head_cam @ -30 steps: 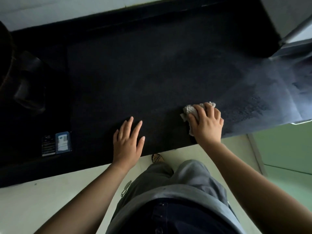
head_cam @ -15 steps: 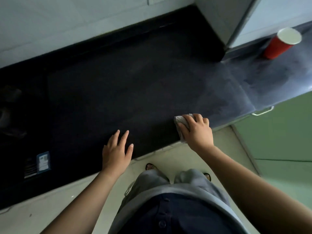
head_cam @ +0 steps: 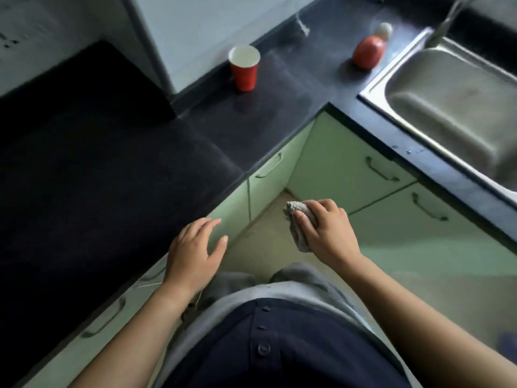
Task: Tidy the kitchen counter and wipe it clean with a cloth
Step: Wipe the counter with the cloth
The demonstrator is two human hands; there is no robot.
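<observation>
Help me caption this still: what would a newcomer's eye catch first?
A red cup stands upright on the dark counter near the corner, with a blurred red bottle beside the steel sink. Nearer, the right hand grips a crumpled grey cloth above the floor.

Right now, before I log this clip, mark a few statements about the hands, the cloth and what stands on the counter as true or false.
1. The right hand grips the cloth. True.
2. The cloth is pressed flat on the counter. False: it is held off the counter, in front of the green cabinet doors.
3. The red cup lies on its side. False: it stands upright on the counter, mouth up.
4. The left hand holds nothing. True.
5. The red bottle sits inside the sink. False: it stands on the counter beside the sink.
</observation>
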